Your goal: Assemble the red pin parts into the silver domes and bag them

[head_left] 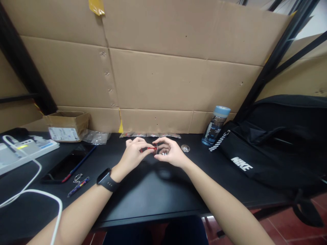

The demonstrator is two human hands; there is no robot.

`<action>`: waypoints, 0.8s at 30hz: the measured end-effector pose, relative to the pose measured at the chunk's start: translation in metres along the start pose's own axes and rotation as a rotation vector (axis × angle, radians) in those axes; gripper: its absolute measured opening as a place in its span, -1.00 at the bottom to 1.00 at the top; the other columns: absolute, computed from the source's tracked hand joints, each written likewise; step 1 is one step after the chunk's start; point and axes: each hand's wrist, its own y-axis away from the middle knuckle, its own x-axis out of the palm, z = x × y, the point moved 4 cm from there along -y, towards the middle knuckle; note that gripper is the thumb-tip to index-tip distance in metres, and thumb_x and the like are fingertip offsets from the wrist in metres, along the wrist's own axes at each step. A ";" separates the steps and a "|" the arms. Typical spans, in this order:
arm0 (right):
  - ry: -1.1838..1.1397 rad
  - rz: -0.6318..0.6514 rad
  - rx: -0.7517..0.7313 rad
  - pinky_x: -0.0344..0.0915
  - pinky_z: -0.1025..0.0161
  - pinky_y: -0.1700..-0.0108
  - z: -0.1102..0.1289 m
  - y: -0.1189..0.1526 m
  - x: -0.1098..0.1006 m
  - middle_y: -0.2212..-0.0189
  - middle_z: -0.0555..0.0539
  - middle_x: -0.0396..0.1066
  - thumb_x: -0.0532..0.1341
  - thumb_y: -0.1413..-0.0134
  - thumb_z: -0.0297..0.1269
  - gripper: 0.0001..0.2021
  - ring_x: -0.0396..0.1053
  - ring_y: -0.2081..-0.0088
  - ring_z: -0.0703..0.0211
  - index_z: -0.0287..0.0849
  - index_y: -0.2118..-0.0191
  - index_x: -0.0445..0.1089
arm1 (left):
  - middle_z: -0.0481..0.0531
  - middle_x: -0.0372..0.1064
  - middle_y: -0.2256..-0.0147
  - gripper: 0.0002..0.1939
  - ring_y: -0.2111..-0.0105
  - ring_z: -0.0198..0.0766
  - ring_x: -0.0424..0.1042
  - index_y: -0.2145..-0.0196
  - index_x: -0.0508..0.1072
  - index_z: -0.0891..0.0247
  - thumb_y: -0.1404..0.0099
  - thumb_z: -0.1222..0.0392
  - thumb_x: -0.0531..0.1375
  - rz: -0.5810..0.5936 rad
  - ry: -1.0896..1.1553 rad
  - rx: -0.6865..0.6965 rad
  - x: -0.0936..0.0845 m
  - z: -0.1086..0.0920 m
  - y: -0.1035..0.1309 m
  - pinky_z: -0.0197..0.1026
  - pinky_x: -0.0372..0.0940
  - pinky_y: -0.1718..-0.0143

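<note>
My left hand point(136, 151), with a dark watch point(104, 177) on its wrist, is closed in a pinch on a small red piece point(152, 148). Facing it, my right hand point(171, 153) curls its fingers and thumb around a small thin disc point(156, 149) seen nearly edge-on. Red piece and disc meet between the fingertips, above the black table point(143, 200). Something small and shiny point(165, 153) shows inside the right hand's curl; its kind is unclear. A round metallic disc point(185, 148) lies just right of that hand. Several flat shiny packets point(150, 135) line the back behind both hands.
At left are a power strip point(28, 154) with a white cable point(38, 192), a phone point(68, 163), a keychain point(78, 185), a small carton point(67, 126) and clear plastic bags point(98, 137). A water bottle point(216, 126) and black bag point(281, 149) stand right. Cardboard point(163, 78) walls the back.
</note>
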 end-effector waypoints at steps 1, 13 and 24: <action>0.003 -0.005 0.000 0.42 0.22 0.18 0.000 0.000 0.000 0.04 -0.10 0.47 0.45 0.12 -0.35 -0.50 0.53 0.12 0.09 -0.09 -0.01 0.40 | -0.03 0.57 0.27 -0.85 0.12 -0.10 0.42 0.27 0.66 0.00 -0.34 -0.01 0.28 0.000 -0.012 0.008 0.000 -0.001 0.000 0.00 0.08 0.01; 0.057 -0.092 -0.018 0.41 0.24 0.22 -0.001 -0.001 0.001 0.08 -0.13 0.53 0.49 0.14 -0.24 -0.50 0.53 0.12 0.07 -0.13 0.02 0.44 | -0.09 0.56 0.17 -0.88 0.05 -0.12 0.39 0.28 0.61 0.00 -0.39 0.07 0.25 -0.029 -0.097 0.055 -0.001 -0.010 0.001 -0.01 -0.02 0.09; 0.275 -0.134 -0.153 0.45 0.16 0.12 0.006 0.001 0.002 0.10 -0.12 0.58 0.47 0.10 -0.23 -0.50 0.56 0.15 0.05 -0.11 -0.04 0.50 | 0.03 0.45 0.12 -0.90 0.00 -0.03 0.32 0.33 0.60 0.09 -0.31 0.20 0.26 -0.092 -0.134 0.038 0.000 -0.014 0.004 0.02 0.08 0.08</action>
